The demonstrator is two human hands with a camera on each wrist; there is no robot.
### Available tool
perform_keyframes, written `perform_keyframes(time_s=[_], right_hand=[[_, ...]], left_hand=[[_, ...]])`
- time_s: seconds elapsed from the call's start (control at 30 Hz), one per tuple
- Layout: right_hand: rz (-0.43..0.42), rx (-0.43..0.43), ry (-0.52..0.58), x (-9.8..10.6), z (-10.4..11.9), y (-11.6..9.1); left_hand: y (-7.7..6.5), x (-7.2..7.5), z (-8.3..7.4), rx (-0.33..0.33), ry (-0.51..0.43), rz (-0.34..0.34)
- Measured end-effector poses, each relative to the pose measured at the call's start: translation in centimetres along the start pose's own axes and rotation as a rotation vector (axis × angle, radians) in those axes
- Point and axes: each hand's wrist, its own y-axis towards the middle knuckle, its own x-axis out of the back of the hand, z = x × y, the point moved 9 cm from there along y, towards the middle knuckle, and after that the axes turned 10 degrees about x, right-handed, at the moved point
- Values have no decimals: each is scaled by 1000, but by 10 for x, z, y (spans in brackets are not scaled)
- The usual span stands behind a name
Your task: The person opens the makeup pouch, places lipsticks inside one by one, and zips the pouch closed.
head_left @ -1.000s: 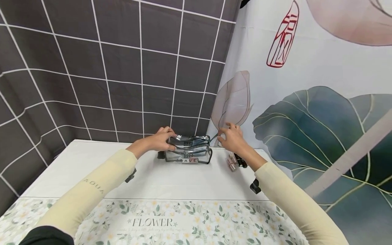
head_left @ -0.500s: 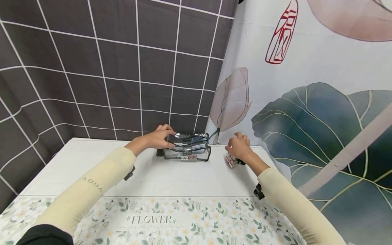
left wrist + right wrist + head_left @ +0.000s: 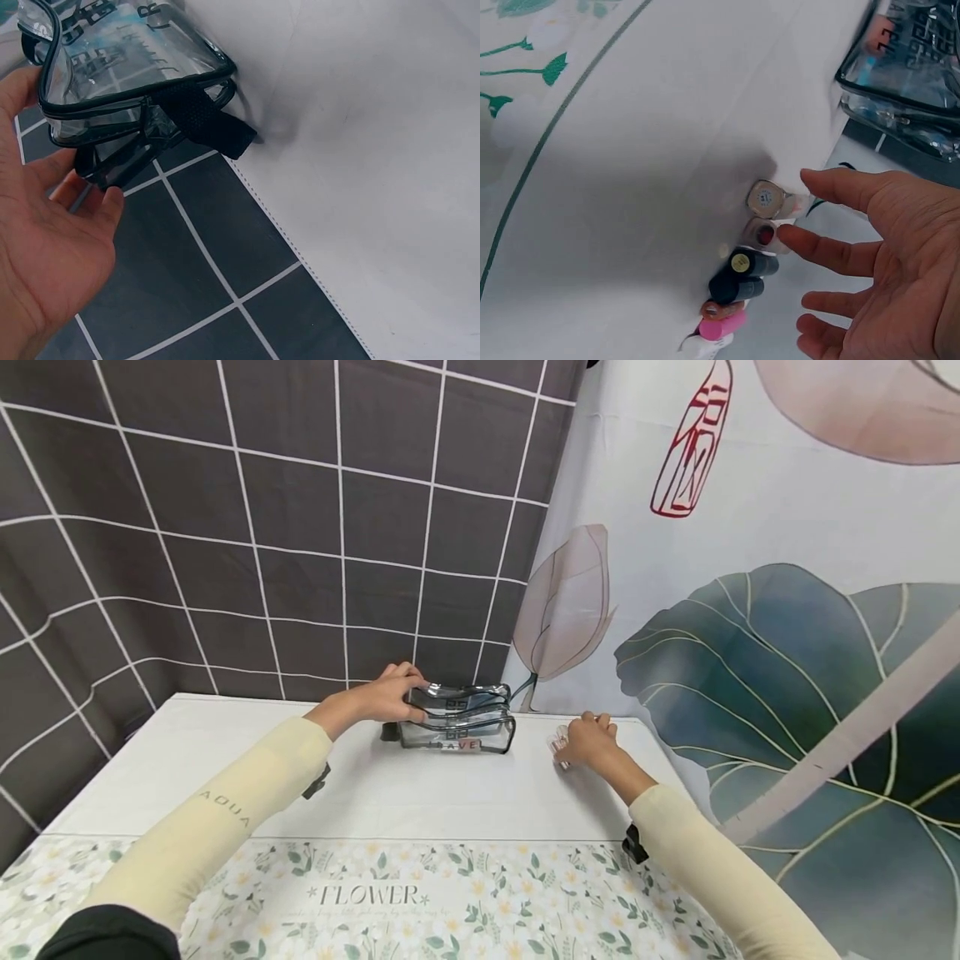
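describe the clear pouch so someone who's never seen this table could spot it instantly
On the white tabletop, look to the far edge where the dark tiled wall meets the leaf-print curtain. The clear zip pouch stands there, gripped at its left end by the left hand. Unlike the small makeup tubes lying by the right hand, it is see-through with black piping and printed lettering.

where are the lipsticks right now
In the head view the lipsticks lie in a small cluster on the white table, right of the clear pouch, under the right hand; the left hand holds that pouch.
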Motion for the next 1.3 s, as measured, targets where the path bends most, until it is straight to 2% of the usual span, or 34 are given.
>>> perform_keyframes(time_s=[0.17, 0.4, 0.67, 0.73, 0.87, 0.97, 1.17, 1.3], right_hand=[[6, 0, -12, -4, 3, -3], [-17, 50, 5, -11, 10, -2], [-30, 68, 0, -22, 8, 11], [-69, 93, 9, -23, 6, 17], [-94, 109, 68, -1, 18, 15], [-110, 122, 99, 27, 29, 14], [-213, 203, 127, 76, 47, 18], [-265, 245, 151, 96, 64, 19]], left_hand=[[-1, 1, -1, -5, 6, 3], [-1, -4, 2, 14, 0, 6], [1, -4, 3, 14, -8, 19], [1, -3, 3, 12, -7, 23], [4, 0, 2, 7, 8, 15], [6, 3, 2, 5, 17, 3], [6, 3, 2, 7, 12, 5], [6, 0, 4, 9, 23, 2]])
